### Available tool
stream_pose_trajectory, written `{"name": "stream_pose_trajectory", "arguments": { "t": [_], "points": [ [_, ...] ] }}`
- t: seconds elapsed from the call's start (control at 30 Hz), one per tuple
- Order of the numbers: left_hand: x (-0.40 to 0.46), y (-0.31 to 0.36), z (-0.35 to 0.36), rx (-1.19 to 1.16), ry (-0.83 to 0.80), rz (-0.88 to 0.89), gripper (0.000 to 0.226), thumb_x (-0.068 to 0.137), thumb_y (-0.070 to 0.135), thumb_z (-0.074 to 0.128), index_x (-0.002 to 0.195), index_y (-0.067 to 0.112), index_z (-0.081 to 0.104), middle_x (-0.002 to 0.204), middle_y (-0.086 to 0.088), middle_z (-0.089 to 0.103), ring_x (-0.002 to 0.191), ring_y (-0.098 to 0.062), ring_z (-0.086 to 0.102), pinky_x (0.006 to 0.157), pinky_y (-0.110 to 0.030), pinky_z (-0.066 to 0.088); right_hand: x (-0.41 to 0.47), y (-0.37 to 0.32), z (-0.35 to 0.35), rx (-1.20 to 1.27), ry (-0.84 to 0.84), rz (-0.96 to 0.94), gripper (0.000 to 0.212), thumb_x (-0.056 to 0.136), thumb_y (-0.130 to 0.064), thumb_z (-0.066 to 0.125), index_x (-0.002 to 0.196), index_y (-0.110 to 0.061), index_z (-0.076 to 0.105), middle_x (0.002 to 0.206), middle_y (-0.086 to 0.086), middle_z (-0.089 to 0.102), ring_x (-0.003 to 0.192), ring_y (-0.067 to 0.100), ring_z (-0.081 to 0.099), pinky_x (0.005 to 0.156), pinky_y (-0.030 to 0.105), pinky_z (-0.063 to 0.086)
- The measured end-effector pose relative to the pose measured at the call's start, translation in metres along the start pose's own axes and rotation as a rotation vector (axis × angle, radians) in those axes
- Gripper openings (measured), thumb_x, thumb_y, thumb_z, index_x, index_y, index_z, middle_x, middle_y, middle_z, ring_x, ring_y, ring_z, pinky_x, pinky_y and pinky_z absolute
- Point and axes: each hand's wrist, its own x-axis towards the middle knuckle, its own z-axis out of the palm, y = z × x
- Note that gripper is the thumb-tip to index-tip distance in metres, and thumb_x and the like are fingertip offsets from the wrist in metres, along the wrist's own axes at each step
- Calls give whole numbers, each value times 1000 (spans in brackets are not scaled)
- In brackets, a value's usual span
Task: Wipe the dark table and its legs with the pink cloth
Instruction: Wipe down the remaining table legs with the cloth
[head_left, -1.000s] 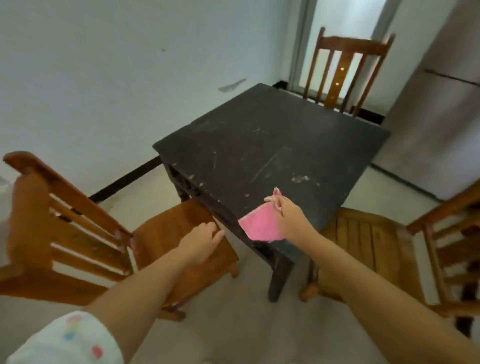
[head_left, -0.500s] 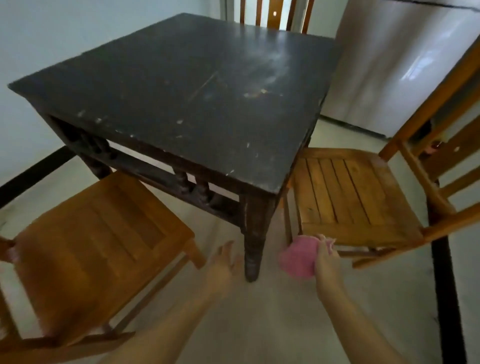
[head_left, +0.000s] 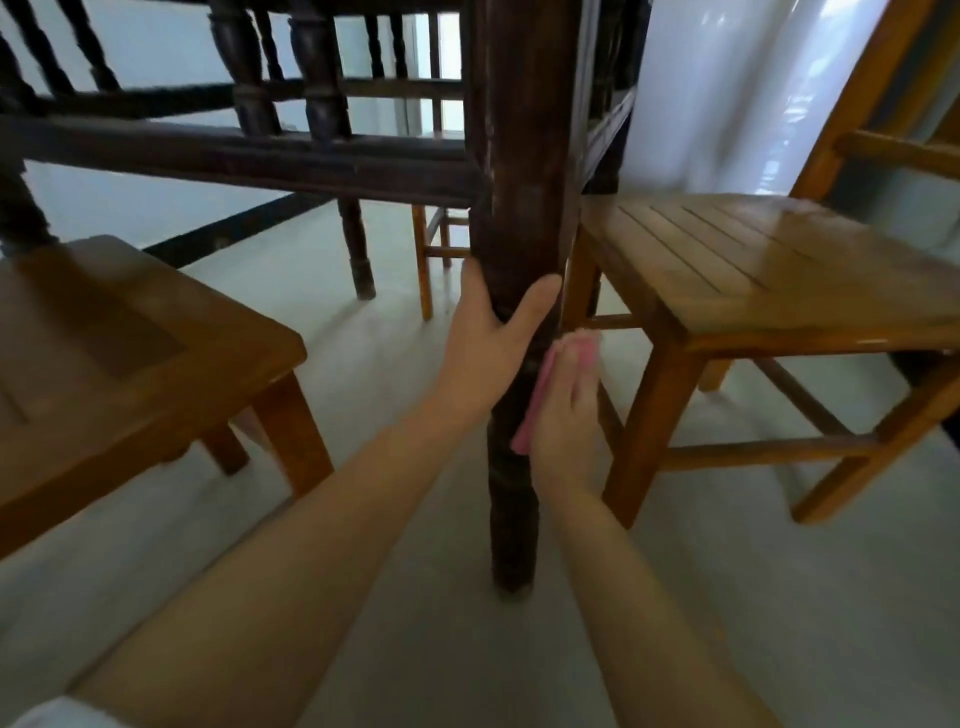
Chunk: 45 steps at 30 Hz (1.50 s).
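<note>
**Both hands on the near table leg**

The left hand (head_left: 491, 340) gripped the dark table leg (head_left: 519, 218), its thumb hooked round the right face of the leg and its fingers wrapped out of sight behind the left face. Just below and to the right of it, the right hand (head_left: 563, 410) pressed the pink cloth (head_left: 540, 384) flat against the right side of the same leg; its fingers lay fairly straight over the cloth, which showed along the hand's left edge and above its fingertips. The two hands sat close together, the left one higher, and both forearms reached up from the bottom of the view.

Below the hands the leg ran down to the pale floor (head_left: 395, 623). Above and to the left of the left hand ran the table's dark lower rail (head_left: 234, 156), with turned spindles standing on it. A wooden chair (head_left: 130, 353) stood well to the left of the left hand, and a second wooden chair (head_left: 769, 270) stood just to the right of the right hand, its front leg near the cloth. Beyond the hands, a third chair's legs (head_left: 426, 260) showed under the table.
</note>
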Motion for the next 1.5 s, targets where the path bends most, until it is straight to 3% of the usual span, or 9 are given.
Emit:
{"name": "stream_pose_trajectory", "arguments": {
  "t": [0.17, 0.27, 0.43, 0.57, 0.7, 1.0, 1.1, 1.23, 1.5],
  "points": [
    [-1, 13, -1, -29, -31, -68, 46, 89, 28, 54, 127, 22, 30, 94, 26, 47, 72, 28, 49, 60, 2, 40, -28, 14, 1, -72, 41, -3, 22, 96, -47, 33, 105, -40, 52, 98, -1, 61, 87, 8, 59, 79, 29, 44],
    [-5, 5, 3, -15, -10, -53, 45, 88, 32, 54, 126, 26, 30, 94, 31, 43, 71, 33, 43, 61, 6, 37, -29, 45, -9, 19, 74, 319, 46, 98, -39, 35, 134, -11, 39, 129, 18, 51, 116, 34, 51, 95, 44, 42],
    [-2, -2, 5, 9, 45, 4, 49, 89, 36, 53, 130, 22, 31, 94, 32, 43, 73, 32, 44, 63, 6, 36, -14, 75, -12, -377, -75, 760, 94, 73, -17, 76, 145, -10, 16, 150, 20, 21, 138, 35, 26, 111, 45, 31],
    [0, 1, 2, 18, 21, -4, 56, 88, 36, 53, 135, 21, 27, 100, 29, 43, 81, 21, 47, 70, 4, 39, 8, 32, -5, 3, 57, 499, 37, 94, -42, 45, 127, -25, 49, 129, 6, 52, 115, 26, 52, 89, 44, 49],
    [-2, -2, 8, 25, 63, 4, 51, 88, 34, 54, 131, 19, 31, 100, 23, 48, 83, 14, 50, 74, -3, 44, 33, -10, -4, 131, 37, 61, 43, 95, -51, 33, 129, -25, 33, 125, -1, 52, 113, 14, 52, 94, 36, 45],
    [-1, -4, 8, 25, 78, 51, 37, 89, 29, 54, 118, 29, 30, 98, 27, 45, 82, 24, 49, 70, 2, 40, 7, 61, -7, -5, 129, 404, 35, 100, -37, 33, 116, -21, 59, 109, 2, 60, 110, 23, 57, 96, 41, 47],
    [0, -5, 8, 30, 97, 70, 37, 89, 31, 54, 118, 29, 31, 98, 27, 47, 83, 23, 49, 71, 0, 41, 7, 65, -10, -6, 166, 470, 37, 99, -41, 32, 130, -24, 41, 120, 1, 54, 114, 22, 53, 95, 41, 47],
    [0, -5, 6, 21, 85, 66, 46, 89, 31, 53, 129, 22, 31, 99, 29, 44, 84, 20, 47, 74, 2, 39, 15, 42, -11, -25, 213, 311, 16, 95, -45, 41, 89, -30, 45, 92, -4, 59, 89, 14, 62, 80, 33, 53],
    [1, -7, 6, 21, 86, 84, 39, 89, 26, 55, 120, 21, 32, 96, 23, 46, 78, 25, 50, 69, -1, 42, -2, 31, 8, 56, 255, -79, 31, 101, -27, 36, 98, -15, 65, 88, -2, 66, 87, 9, 64, 79, 29, 52]
  ]
}}
